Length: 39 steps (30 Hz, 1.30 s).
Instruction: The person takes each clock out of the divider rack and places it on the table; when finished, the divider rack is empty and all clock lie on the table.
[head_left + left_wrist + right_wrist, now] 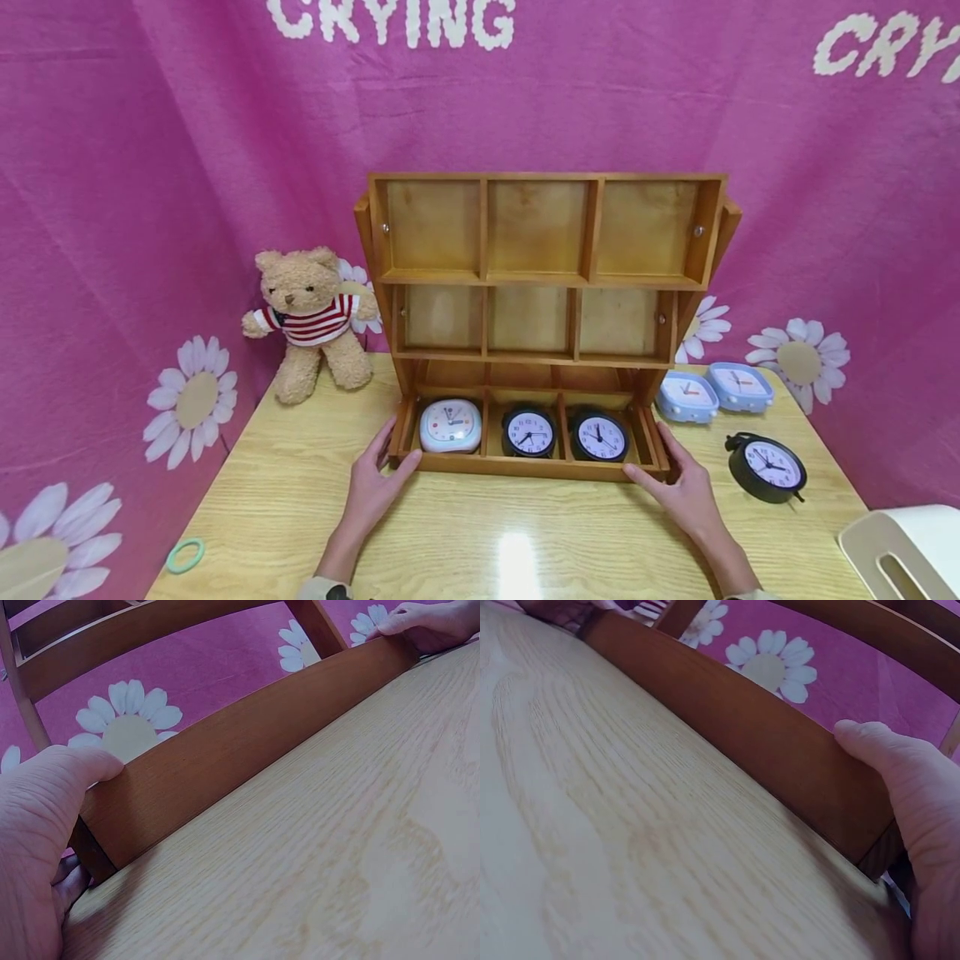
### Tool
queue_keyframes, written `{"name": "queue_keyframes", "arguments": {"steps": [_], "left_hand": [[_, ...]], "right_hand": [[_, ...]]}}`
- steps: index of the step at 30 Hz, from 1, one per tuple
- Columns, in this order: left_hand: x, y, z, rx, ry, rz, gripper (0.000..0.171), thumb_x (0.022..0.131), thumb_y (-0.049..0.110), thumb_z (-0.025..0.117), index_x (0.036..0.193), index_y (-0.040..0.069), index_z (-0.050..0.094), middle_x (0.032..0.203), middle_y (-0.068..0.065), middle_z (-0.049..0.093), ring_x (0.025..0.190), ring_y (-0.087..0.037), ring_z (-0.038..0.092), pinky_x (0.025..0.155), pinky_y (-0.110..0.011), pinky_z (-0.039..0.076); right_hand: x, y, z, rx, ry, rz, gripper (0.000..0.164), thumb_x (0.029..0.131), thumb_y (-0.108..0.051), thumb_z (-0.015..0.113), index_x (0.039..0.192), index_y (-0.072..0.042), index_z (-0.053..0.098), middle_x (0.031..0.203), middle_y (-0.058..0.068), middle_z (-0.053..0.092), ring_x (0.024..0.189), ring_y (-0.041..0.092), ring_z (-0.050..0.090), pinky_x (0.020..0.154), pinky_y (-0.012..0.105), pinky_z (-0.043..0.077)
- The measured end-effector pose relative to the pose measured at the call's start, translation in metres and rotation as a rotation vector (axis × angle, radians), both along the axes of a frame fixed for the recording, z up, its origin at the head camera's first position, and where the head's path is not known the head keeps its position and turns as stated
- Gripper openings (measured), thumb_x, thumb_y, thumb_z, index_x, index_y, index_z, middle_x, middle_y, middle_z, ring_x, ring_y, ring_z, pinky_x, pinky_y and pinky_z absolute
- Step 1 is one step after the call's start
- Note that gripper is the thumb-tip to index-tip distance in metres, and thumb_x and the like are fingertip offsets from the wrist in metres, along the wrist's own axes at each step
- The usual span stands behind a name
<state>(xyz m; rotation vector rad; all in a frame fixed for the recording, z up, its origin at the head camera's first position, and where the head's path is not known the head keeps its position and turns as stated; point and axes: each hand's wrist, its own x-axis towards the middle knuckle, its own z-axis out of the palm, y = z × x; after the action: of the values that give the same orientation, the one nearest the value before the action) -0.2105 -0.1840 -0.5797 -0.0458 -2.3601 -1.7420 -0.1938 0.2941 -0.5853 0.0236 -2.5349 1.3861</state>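
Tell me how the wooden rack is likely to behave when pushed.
The rack should stay stiff, as it looks built of solid boards. Its upper tiers might swing a little, given the bolts at their sides. The clocks inside may slide or tip, since nothing visible fastens them.

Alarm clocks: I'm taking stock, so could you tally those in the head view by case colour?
Black alarm clocks: 3
Light-blue alarm clocks: 2
White alarm clock with pale-blue trim: 1
Total: 6
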Motion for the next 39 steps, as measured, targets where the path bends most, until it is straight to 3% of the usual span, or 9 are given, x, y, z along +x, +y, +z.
{"name": "queue_keyframes", "arguments": {"steps": [2,9,17,22,27,32,39], "left_hand": [[0.000,-0.001,0.000,0.002,-0.001,0.006,0.073,0.093,0.020,0.081,0.157,0.007,0.047,0.155,-0.022,0.050,0.144,-0.039,0.047,0.116,-0.052,0.041],[-0.002,-0.004,-0.002,0.012,0.001,-0.009,0.072,0.094,0.022,0.081,0.156,0.008,0.048,0.157,-0.021,0.048,0.146,-0.038,0.045,0.116,-0.052,0.041],[-0.001,-0.004,0.008,-0.025,0.016,-0.009,0.073,0.093,0.018,0.081,0.156,0.002,0.046,0.157,-0.023,0.048,0.144,-0.041,0.045,0.116,-0.053,0.040],[-0.001,0.001,0.022,-0.119,0.063,0.004,0.072,0.091,0.015,0.082,0.153,-0.002,0.049,0.152,-0.025,0.052,0.140,-0.041,0.051,0.115,-0.051,0.043],[-0.008,0.014,0.046,-0.306,0.141,-0.020,0.069,0.090,0.016,0.082,0.150,-0.002,0.052,0.151,-0.022,0.055,0.140,-0.039,0.052,0.116,-0.052,0.042],[-0.018,0.029,0.060,-0.467,0.078,-0.094,0.067,0.091,0.020,0.081,0.147,-0.005,0.055,0.146,-0.025,0.058,0.135,-0.042,0.056,0.112,-0.055,0.047],[-0.027,0.046,0.074,-0.606,-0.004,-0.088,0.068,0.088,0.023,0.083,0.141,-0.012,0.056,0.135,-0.030,0.064,0.122,-0.042,0.064,0.103,-0.054,0.054]], "right_hand": [[0.000,-0.001,0.000,0.008,0.011,0.001,0.094,0.086,-0.026,0.088,0.162,-0.006,0.037,0.156,0.023,0.049,0.129,-0.001,0.049,0.093,0.000,0.038],[0.000,-0.003,-0.001,-0.031,0.061,-0.001,0.091,0.083,-0.019,0.091,0.160,-0.009,0.043,0.151,0.025,0.053,0.119,-0.018,0.045,0.093,0.000,0.040],[0.000,-0.005,-0.001,-0.071,0.058,-0.011,0.089,0.082,-0.018,0.092,0.159,-0.013,0.046,0.153,0.020,0.053,0.121,-0.017,0.046,0.094,0.001,0.041],[0.002,-0.003,-0.003,-0.075,0.081,-0.014,0.088,0.080,-0.013,0.093,0.157,-0.011,0.049,0.151,0.022,0.055,0.119,-0.017,0.047,0.093,0.002,0.042],[0.002,0.002,-0.004,-0.074,0.075,-0.015,0.087,0.081,-0.014,0.092,0.157,-0.012,0.049,0.151,0.022,0.055,0.119,-0.017,0.048,0.092,0.002,0.043],[0.004,0.001,-0.003,-0.116,0.065,-0.048,0.083,0.081,-0.014,0.092,0.154,-0.010,0.053,0.148,0.021,0.057,0.116,-0.016,0.052,0.091,0.003,0.045],[0.003,-0.001,-0.002,-0.228,0.105,-0.040,0.074,0.079,-0.002,0.091,0.146,-0.003,0.060,0.144,0.023,0.059,0.119,-0.011,0.057,0.096,0.009,0.047]]}}
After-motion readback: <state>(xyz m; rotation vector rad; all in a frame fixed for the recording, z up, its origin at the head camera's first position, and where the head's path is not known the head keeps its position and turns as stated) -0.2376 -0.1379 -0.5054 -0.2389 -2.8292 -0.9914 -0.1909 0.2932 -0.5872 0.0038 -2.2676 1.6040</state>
